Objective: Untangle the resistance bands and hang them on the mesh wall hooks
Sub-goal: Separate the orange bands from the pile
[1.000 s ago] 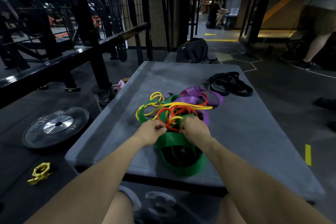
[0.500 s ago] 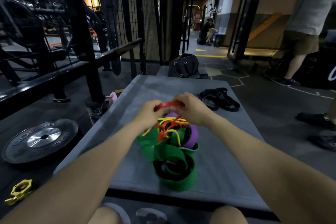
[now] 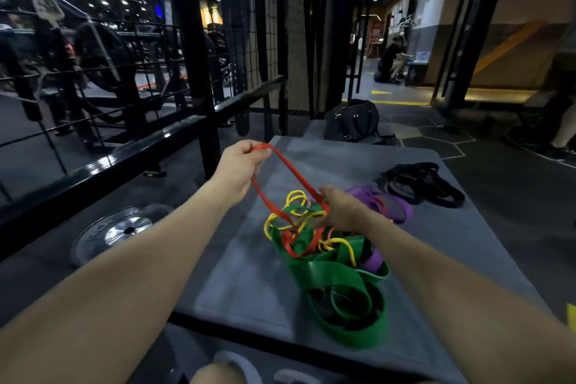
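Red band (image 3: 299,179) between both hands

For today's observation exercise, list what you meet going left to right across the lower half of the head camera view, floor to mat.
Weight plate → left hand holding the red band → yellow band → right hand → purple band → black bands.

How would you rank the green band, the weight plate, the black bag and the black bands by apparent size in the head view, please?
1. green band, nearest the camera
2. weight plate
3-4. black bands and black bag: look alike, unranked
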Motion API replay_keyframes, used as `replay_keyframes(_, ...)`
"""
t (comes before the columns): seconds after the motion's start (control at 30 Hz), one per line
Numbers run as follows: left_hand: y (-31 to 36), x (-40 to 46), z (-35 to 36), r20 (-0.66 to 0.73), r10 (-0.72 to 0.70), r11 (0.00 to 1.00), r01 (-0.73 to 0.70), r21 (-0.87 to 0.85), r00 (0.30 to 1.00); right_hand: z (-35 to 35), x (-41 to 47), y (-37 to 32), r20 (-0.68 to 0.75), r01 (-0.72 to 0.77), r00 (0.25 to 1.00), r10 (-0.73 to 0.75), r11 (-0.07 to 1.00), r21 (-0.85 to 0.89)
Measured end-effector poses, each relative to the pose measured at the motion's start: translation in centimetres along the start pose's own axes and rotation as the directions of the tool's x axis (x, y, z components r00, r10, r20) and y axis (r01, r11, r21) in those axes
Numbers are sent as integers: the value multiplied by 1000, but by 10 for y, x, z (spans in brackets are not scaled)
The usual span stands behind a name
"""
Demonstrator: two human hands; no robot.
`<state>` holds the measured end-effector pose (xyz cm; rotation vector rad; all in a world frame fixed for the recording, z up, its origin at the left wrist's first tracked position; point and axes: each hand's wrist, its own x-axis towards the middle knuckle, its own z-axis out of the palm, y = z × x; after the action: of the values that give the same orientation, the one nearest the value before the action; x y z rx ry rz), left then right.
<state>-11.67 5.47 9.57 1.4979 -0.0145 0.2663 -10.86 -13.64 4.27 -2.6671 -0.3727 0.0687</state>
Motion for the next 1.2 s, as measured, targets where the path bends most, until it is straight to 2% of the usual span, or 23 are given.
replay_keyframes(0.1,8,0,0,10,-13,993,14,-118,1000,25,10,-5,-17,17,1000,-16,998,59)
replay_keyframes(0.2,13,2,-5,-22,-25,975,19,-221,999,44,9,-1,-25,59,998,-60,996,-66)
replay_keyframes(0.27,9,6,-11,-70,-45,970,27,-242,997,51,9,11,-22,16,1000,-20,987,-162)
replay_keyframes(0.37,-9,14,-17,-113,-95,971,67,-229,989,46,13,32,-99,-85,993,70,983,-161)
replay_keyframes(0.43,-24,21,-15,-117,-124,986,110,-124,985,39,18,43,-117,-91,990,75,986,-139)
replay_keyframes(0.5,-37,29,-10,-113,-171,974,186,133,979,30,24,52,-130,-77,990,59,988,-134)
replay_keyframes(0.57,-49,35,-4,-114,-244,871,269,412,963,22,28,60,-160,-93,984,72,987,-130)
replay_keyframes(0.63,-63,43,-1,-144,-258,718,289,633,955,15,32,69,-180,-113,980,89,986,-124)
replay_keyframes(0.7,-72,47,6,-165,-190,532,243,811,968,11,37,78,-158,-109,983,88,986,-127)
replay_keyframes(0.73,-75,48,11,-136,-145,487,190,852,980,10,40,83,-136,-100,987,80,985,-142)
replay_keyframes(0.87,-91,49,50,157,-66,560,-93,823,985,6,47,97,16,-45,999,50,970,-238)
replay_keyframes(0.97,-113,47,80,301,-110,499,-209,841,947,5,45,103,113,1,993,27,972,-236)
replay_keyframes(1.1,-135,46,109,471,-205,403,-365,839,858,6,40,113,134,40,991,-12,978,-206)
replay_keyframes(1.2,-141,42,116,528,-263,324,-442,836,807,4,37,121,168,69,985,-49,991,-115)
